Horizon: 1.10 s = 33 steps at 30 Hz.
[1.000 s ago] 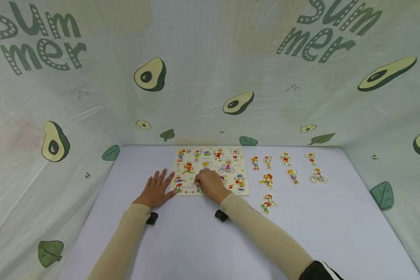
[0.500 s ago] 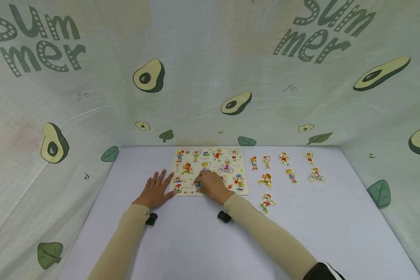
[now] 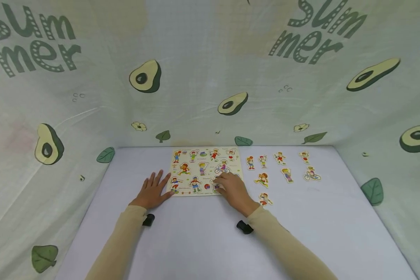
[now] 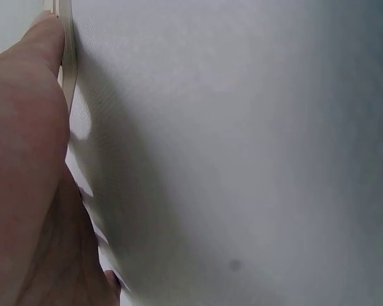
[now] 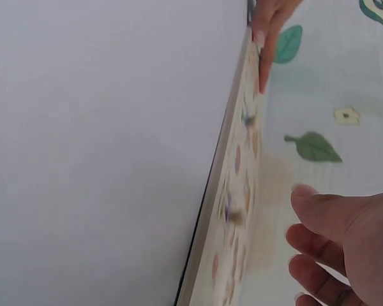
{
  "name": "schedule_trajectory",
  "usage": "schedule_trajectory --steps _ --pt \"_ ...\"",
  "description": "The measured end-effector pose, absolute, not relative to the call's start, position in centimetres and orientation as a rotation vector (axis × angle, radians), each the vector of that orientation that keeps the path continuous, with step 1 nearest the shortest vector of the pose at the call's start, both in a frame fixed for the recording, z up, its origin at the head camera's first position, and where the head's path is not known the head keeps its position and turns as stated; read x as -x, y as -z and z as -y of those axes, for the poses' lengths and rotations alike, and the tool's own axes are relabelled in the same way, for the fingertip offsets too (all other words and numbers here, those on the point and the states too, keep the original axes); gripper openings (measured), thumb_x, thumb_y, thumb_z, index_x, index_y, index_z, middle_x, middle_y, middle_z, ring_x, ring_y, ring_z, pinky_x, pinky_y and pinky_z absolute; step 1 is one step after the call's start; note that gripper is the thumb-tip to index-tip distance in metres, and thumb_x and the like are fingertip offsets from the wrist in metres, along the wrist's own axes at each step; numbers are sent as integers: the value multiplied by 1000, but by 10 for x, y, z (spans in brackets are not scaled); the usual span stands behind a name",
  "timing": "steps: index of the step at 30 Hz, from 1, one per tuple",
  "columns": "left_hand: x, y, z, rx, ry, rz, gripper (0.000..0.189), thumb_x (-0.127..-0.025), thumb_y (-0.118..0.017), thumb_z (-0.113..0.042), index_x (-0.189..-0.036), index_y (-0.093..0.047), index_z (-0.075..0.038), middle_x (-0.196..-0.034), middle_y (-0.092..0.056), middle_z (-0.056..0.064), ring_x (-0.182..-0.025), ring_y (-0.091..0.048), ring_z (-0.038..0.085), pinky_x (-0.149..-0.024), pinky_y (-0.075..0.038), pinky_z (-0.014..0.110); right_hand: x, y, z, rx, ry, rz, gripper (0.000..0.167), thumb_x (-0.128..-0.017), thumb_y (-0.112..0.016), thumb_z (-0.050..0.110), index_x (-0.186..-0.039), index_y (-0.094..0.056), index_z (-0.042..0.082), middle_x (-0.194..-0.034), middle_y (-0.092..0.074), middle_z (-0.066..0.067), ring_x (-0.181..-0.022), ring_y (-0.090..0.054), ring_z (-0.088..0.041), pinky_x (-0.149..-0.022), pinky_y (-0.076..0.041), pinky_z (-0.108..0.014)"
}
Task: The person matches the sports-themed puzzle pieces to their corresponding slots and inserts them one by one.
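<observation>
L hand [image 3: 152, 191] flat on the table [image 3: 196, 241], fingers spread wide, just beside the board's L side, thumb tip resting on the near L corner; L wrist cam shows that thumb at the edge too. R hand [image 3: 235, 191] over the board's near R part, thumb & fingers loosely bent w/ a gap btwn them, nothing seen in the grip; R wrist cam has it apart from the surface.

Picture board [image 3: 186, 184] lies flat btwn the two, sports figs in rows, R hand hiding the near R corner & a fig or so. A boxer fig [image 3: 195, 184] sits in view btwn the hands, near edge.

Out R: eight cut-out figures [image 3: 287, 175] loose on the table, well apart from L hand; lowest one partly behind the R sleeve [image 3: 287, 241], so that side's tight.

Edges: board's far side close to the table's back edge, where the cloth [image 3: 182, 112] w/ avocados rises. Room: wide white strip btwn the sleeves on the near side, more R of the cut-outs.
</observation>
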State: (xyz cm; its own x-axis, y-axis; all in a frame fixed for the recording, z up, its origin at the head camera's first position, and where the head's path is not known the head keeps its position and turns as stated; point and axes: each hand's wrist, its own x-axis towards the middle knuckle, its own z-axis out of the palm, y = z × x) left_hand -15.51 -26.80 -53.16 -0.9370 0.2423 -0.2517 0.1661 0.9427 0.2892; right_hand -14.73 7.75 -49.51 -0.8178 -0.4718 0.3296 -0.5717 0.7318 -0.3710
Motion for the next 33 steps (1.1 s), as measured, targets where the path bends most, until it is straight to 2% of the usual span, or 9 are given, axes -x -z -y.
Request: schedule_trajectory --steps 5,13,25,33 --pt "154 531 271 -305 -372 -2807 86 -106 -52 -60 -170 -20 -12 -176 -3 25 -160 3 53 -128 -1 68 137 493 -112 -742 -662 2728 29 -84 -89 7 -112 -80 8 -109 -75 -5 -101 -69 -28 -84 -55 -43" --pt "149 517 267 -290 -380 -2794 81 -107 -56 -51 -169 -23 -9 -175 -7 28 -159 0 55 -127 -4 69 120 496 -157 -600 -585 2756 32 -81 -92 6 -111 -80 6 -108 -74 -6 -102 -69 -30 -88 -55 -46" --pt "151 519 264 -289 -369 -2785 81 -108 -56 -50 -170 -21 -10 -175 -5 26 -160 1 54 -127 -3 68 103 508 -201 -519 -488 2808 29 -79 -92 7 -106 -80 3 -103 -75 -7 -94 -67 -31 -80 -53 -46" --pt "153 521 265 -314 -388 -2793 84 -107 -54 -55 -169 -22 -9 -175 -5 27 -159 1 54 -127 -2 68 98 511 -215 -522 -466 2777 21 -77 -93 8 -94 -81 7 -91 -73 -4 -83 -65 -27 -73 -53 -44"
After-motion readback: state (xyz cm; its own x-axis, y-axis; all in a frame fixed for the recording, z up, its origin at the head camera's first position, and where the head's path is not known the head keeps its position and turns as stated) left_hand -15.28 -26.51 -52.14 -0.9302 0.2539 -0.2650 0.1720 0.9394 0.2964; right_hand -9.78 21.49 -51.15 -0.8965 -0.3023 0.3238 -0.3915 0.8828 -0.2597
